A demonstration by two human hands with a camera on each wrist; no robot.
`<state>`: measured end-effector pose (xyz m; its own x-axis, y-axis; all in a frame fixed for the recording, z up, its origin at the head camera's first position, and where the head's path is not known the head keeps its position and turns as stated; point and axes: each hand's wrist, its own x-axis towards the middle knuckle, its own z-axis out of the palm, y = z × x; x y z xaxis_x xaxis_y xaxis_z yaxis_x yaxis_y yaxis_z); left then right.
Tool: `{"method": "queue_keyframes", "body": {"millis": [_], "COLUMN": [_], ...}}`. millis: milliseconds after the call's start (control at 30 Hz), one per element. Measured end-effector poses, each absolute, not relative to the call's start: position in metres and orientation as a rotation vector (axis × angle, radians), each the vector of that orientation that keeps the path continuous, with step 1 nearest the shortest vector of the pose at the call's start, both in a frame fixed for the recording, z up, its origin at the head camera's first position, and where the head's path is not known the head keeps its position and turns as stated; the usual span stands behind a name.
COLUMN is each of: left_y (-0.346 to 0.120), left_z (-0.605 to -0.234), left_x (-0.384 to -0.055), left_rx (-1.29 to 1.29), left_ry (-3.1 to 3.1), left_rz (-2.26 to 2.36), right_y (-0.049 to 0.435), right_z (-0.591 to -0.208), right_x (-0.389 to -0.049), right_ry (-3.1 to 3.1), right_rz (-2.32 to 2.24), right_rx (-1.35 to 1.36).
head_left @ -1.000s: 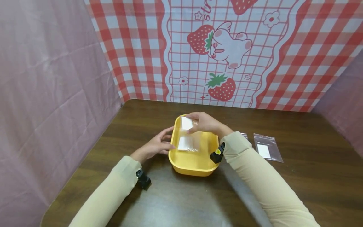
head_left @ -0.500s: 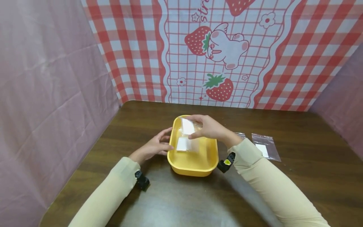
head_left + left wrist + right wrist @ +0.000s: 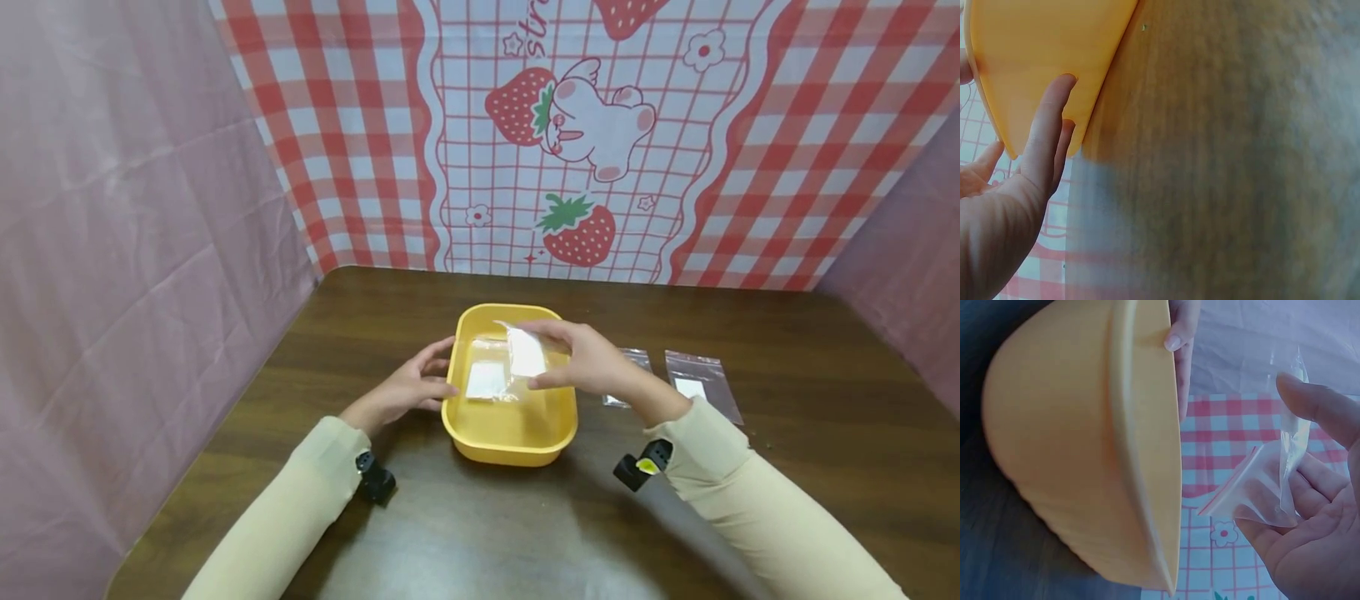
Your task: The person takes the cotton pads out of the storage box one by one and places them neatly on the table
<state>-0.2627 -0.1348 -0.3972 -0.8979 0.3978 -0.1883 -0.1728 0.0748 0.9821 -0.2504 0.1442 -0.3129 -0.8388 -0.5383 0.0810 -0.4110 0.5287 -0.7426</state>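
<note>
A yellow plastic bin [image 3: 513,429] stands on the table. My left hand [image 3: 408,385] holds its left side, thumb over the rim and fingers along the outer wall [image 3: 1029,47]. Inside the bin lies a clear zip bag [image 3: 486,379] with a white piece in it. Over the bin my right hand [image 3: 596,360] pinches another clear zip bag [image 3: 527,354], also with a white insert, between thumb and fingers. In the right wrist view this bag [image 3: 1254,490] hangs tilted, its red-edged seal pointing to the bin.
Right of the bin lie two more zip bags on the brown table [image 3: 480,533]: one bag [image 3: 636,358] partly behind the right hand, the other [image 3: 716,383] farther right. A checked strawberry cloth [image 3: 360,167] hangs behind, a pink curtain [image 3: 150,250] at the left.
My right hand has drawn back to the right with its bag, from the bin's far left to nearer its middle. The left hand stays on the bin, and the other bag stays inside.
</note>
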Motion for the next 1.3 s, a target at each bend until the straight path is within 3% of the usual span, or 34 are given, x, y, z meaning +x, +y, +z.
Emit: {"method": "queue_keyframes", "body": {"millis": [333, 833, 1100, 1300], "left_y": [-0.135, -0.135, -0.136, -0.134], "left_z": [-0.399, -0.400, -0.400, -0.401], "left_x": [-0.262, -0.261, -0.263, -0.262], "left_rx": [0.232, 0.214, 0.224, 0.246], "left_ry": [1.947, 1.961, 1.961, 1.952], "left_rz": [1.885, 1.890, 1.876, 1.887], "right_y": [0.169, 0.213, 0.242, 0.271], "right_z": [-0.319, -0.352, -0.366, -0.372], "right_x": [-0.228, -0.200, -0.184, -0.176], "right_ry": [2.577, 2.654, 2.770, 2.795], "right_rz": [-1.275, -1.328, -1.239, -1.229], "right_rx": [-0.782, -0.990, -0.843, -0.880]}}
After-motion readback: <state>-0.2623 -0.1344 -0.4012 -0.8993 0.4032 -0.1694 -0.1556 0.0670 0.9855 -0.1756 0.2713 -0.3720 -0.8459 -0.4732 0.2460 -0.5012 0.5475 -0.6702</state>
